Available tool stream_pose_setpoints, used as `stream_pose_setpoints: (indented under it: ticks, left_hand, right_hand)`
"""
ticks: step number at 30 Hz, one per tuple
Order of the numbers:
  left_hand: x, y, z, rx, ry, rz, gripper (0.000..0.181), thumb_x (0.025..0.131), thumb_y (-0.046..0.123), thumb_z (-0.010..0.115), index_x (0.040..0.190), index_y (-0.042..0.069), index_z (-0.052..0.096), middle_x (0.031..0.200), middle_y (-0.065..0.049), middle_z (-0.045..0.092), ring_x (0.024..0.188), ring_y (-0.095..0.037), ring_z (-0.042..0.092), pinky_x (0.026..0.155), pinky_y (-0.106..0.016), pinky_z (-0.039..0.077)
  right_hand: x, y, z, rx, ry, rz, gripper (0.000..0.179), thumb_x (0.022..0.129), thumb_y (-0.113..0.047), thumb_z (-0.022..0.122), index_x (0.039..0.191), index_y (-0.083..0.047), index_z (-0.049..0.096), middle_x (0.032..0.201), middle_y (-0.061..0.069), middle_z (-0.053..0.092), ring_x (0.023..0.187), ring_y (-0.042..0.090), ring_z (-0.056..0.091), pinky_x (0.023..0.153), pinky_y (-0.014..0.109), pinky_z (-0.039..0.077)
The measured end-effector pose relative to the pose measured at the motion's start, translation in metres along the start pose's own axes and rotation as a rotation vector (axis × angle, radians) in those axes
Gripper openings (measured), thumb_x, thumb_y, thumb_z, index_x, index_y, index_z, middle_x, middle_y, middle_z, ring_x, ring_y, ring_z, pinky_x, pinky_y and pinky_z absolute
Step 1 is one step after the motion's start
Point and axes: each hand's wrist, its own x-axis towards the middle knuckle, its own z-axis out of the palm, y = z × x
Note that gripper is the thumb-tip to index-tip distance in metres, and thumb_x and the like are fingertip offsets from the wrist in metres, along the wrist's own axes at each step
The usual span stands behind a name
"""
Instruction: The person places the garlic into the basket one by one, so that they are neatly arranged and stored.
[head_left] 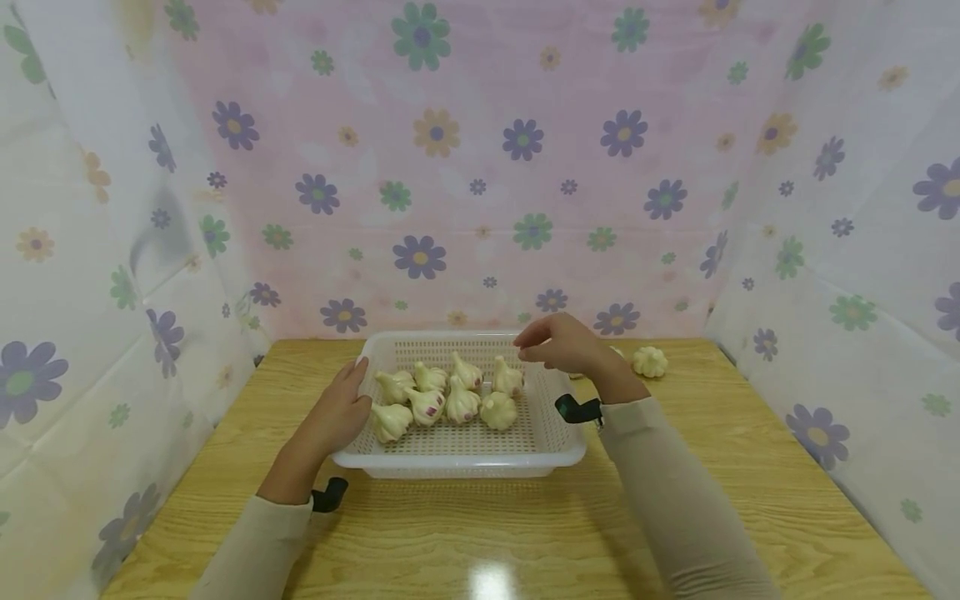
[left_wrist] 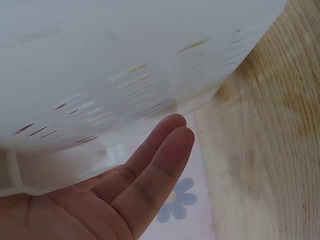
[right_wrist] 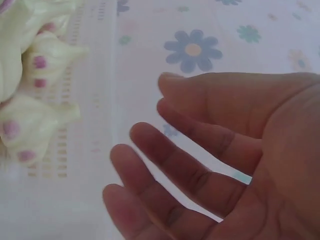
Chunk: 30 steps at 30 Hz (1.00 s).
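Holding the left rim of a white, rectangular, perforated plastic basket (head_left: 457, 461), the left hand (head_left: 337, 414) has its grip on the edge, thumb on top and fingers beneath along the outer wall. The right hand (head_left: 567, 343) hangs near the basket's far right corner, its grip loosely spread, with nothing in it. Eight pale cream, rounded garlic bulbs (head_left: 461, 402) with stubby stems lie inside the basket, grouped toward its left and middle; several carry purple marks. Another cream garlic bulb (head_left: 649, 362) rests outside, on the light wood-grain worktop (head_left: 420, 533), to the right beyond the right hand, which partly hides more pale shapes. Pink and white fabric with purple, green and orange flowers (head_left: 480, 100) encloses the worktop's back and sides.
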Motion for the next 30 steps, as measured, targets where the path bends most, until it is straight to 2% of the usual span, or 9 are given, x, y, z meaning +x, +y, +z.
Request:
stream_pose_setpoints:
  ticks: [6, 12, 17, 21, 24, 30]
  left_hand:
    - [0.001, 0.001, 0.0, 0.012, 0.001, 0.004, 0.067, 0.104, 0.015, 0.035, 0.166, 0.003, 0.011, 0.171, -0.027, 0.005, 0.156, -0.052, 0.009, 0.123, -0.069, 0.014]
    - [0.0, 0.001, 0.0, 0.028, 0.003, -0.005, 0.067, 0.105, 0.015, 0.035, 0.166, 0.003, 0.01, 0.172, -0.027, 0.005, 0.156, -0.052, 0.009, 0.123, -0.069, 0.015]
    - [0.0, 0.002, 0.001, 0.024, 0.004, -0.005, 0.067, 0.105, 0.016, 0.035, 0.166, 0.002, 0.011, 0.171, -0.027, 0.005, 0.156, -0.051, 0.009, 0.123, -0.068, 0.014]
    - [0.0, 0.001, 0.002, 0.022, 0.006, -0.006, 0.067, 0.105, 0.017, 0.035, 0.166, 0.003, 0.01, 0.172, -0.026, 0.004, 0.156, -0.051, 0.009, 0.123, -0.069, 0.015]
    - [0.0, 0.001, 0.002, 0.019, 0.007, 0.002, 0.067, 0.105, 0.016, 0.035, 0.166, 0.003, 0.01, 0.172, -0.026, 0.004, 0.156, -0.051, 0.009, 0.123, -0.069, 0.015]
    - [0.0, 0.001, 0.001, 0.013, 0.005, -0.003, 0.067, 0.105, 0.016, 0.035, 0.166, 0.003, 0.011, 0.172, -0.026, 0.004, 0.157, -0.051, 0.009, 0.123, -0.068, 0.014]
  right_hand:
    - [-0.01, 0.014, -0.022, 0.043, 0.105, -0.002, 0.03, 0.101, -0.025, 0.067, 0.129, -0.013, 0.07, 0.133, 0.01, 0.067, 0.119, 0.032, 0.065, 0.096, 0.05, 0.058]
    - [-0.016, 0.041, -0.041, 0.003, 0.184, -0.013, 0.03, 0.103, -0.028, 0.063, 0.13, -0.014, 0.069, 0.137, 0.013, 0.064, 0.123, 0.038, 0.063, 0.103, 0.057, 0.052]
    - [-0.019, 0.067, -0.054, -0.013, 0.237, -0.012, 0.032, 0.104, -0.03, 0.062, 0.131, -0.015, 0.068, 0.139, 0.013, 0.063, 0.125, 0.037, 0.063, 0.103, 0.056, 0.053]
    - [-0.023, 0.084, -0.066, -0.039, 0.316, -0.001, 0.035, 0.105, -0.033, 0.061, 0.134, -0.014, 0.067, 0.137, 0.014, 0.065, 0.12, 0.036, 0.064, 0.1, 0.055, 0.054]
    - [-0.027, 0.096, -0.073, -0.038, 0.408, 0.026, 0.038, 0.105, -0.035, 0.059, 0.137, -0.014, 0.066, 0.141, 0.017, 0.062, 0.125, 0.039, 0.06, 0.097, 0.057, 0.053]
    - [-0.034, 0.128, -0.082, 0.028, 0.665, 0.113, 0.043, 0.105, -0.039, 0.056, 0.14, -0.016, 0.065, 0.154, 0.016, 0.051, 0.14, 0.04, 0.047, 0.103, 0.062, 0.047]
